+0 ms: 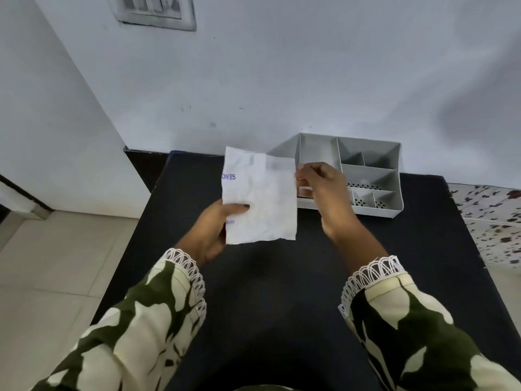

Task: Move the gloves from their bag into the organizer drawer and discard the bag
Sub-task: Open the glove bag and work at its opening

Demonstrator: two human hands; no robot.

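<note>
Bag point(262, 193): a flat white pouch, creased, with blue print at its left edge reading "OVES"; it is held upright above the black table point(282, 292), just left of the organizer point(366, 170).
Gloves: not visible; presumably still inside the bag, which looks closed.
Left hand point(214, 230): grips the bag's lower left side, thumb pressed across the front.
Right hand point(321, 187): pinches the bag's upper right edge between thumb and fingertips, as if about to tear or peel it.
Organizer: a grey tray with several open compartments, some with perforated floors, standing at the table's far edge against the wall. The right hand hides part of its front, so I cannot tell whether a drawer is open.
Risk, tearing: a sharp pull could rip the pouch wide and let gloves drop onto the table or floor.
Risk, grip: the one-sided left hold may let the bag twist or slip.
Risk, organizer: the right hand works just in front of it, so a jerk could knock it.
</note>
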